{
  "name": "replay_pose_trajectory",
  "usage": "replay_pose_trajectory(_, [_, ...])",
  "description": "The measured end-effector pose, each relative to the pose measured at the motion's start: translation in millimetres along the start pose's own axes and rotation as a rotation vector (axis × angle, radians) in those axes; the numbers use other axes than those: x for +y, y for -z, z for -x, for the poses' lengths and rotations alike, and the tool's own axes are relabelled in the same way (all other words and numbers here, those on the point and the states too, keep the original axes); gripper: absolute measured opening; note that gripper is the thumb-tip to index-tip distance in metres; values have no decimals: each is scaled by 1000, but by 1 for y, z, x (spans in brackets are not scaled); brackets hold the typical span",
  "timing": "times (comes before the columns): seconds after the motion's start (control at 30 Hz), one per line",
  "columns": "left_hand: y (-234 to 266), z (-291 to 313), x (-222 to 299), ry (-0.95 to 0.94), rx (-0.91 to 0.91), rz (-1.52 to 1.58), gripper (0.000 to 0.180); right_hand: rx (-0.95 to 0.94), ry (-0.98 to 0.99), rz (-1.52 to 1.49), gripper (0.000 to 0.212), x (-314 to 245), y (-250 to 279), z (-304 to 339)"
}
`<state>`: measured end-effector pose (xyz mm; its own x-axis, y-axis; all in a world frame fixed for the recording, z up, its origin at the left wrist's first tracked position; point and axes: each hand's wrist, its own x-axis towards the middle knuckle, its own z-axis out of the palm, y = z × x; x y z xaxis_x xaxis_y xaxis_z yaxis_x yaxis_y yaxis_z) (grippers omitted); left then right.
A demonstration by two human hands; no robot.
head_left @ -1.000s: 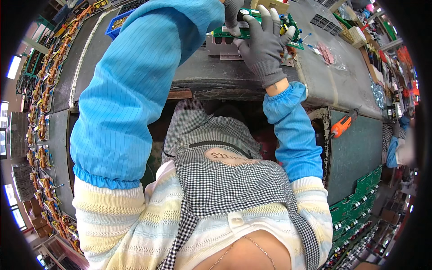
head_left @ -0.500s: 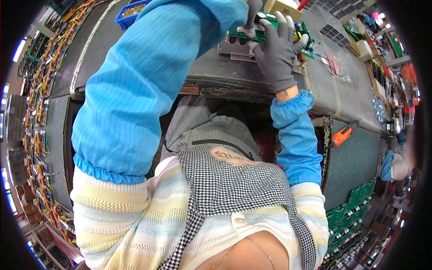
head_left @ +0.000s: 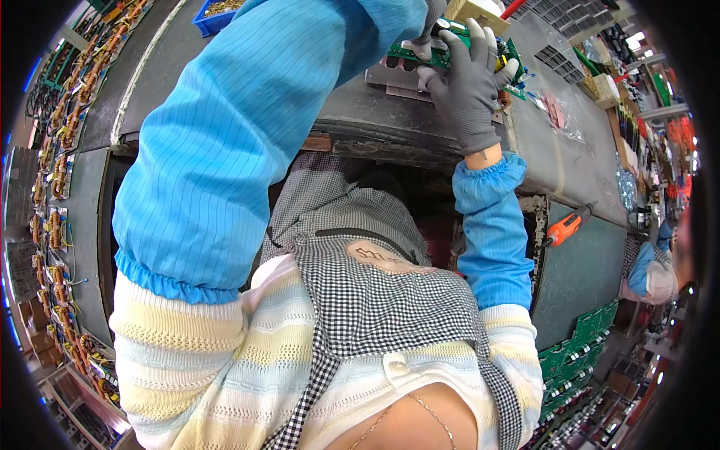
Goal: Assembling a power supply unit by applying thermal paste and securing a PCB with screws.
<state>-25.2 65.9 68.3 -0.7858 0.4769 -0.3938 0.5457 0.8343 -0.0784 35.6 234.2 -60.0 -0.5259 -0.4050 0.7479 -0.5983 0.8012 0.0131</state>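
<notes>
1. I see the green circuit board [head_left: 405, 54] at the top of the frame, right of centre, lying on the dark table [head_left: 352, 106], with a copper coil [head_left: 504, 99] at its right end.
2. I have the right hand [head_left: 466, 101], in a grey glove, over the board; its fingers [head_left: 478, 49] are spread, pale tips upward in the frame, the thumb by the board's near edge.
3. I get only part of the left hand [head_left: 430, 30], gloved too, at the top edge; a pale fingertip touches the board, but the blue sleeve [head_left: 202, 150] hides the rest, so I cannot tell whether it is pinching.
4. Just behind the board I make out a tan box [head_left: 480, 15].
5. In the upper right I have a clear bag with pink pieces [head_left: 553, 112]; in the upper left, a blue bin [head_left: 213, 24] of small brass-coloured parts.
6. At right I see an orange power screwdriver [head_left: 566, 227], and below it more green boards [head_left: 592, 324].
7. Down the left side I see a row of copper coils [head_left: 58, 229].
</notes>
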Motion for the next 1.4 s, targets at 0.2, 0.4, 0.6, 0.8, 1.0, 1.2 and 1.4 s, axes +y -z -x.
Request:
replay_pose_trajectory(0.2, [4,-5,-3,10,-110,70,60,-53,-1,-21,67,2,14,3])
replay_pose_trajectory(0.4, [11,16,17,73,-38,-5,58,-9,-32,-6,69,-3,7,3])
replay_pose_trajectory(0.6, [5,2,8,37,-14,-98,56,21,-85,8,72,-6,4,1])
replay_pose_trajectory(0.8, [4,0,7,28,-32,-106,52,21,-101,22,72,-10,-2,-2])
replay_pose_trajectory(1.0, [5,2,8,18,-14,-128,53,-79,-148,56,77,-25,21,-6])
replay_pose_trajectory(1.2, [11,22,19,78,11,-143,54,-46,-94,67,74,-31,32,-7])
replay_pose_trajectory(1.4, [6,9,12,25,36,-148,55,429,107,-436,78,-16,1,-1])
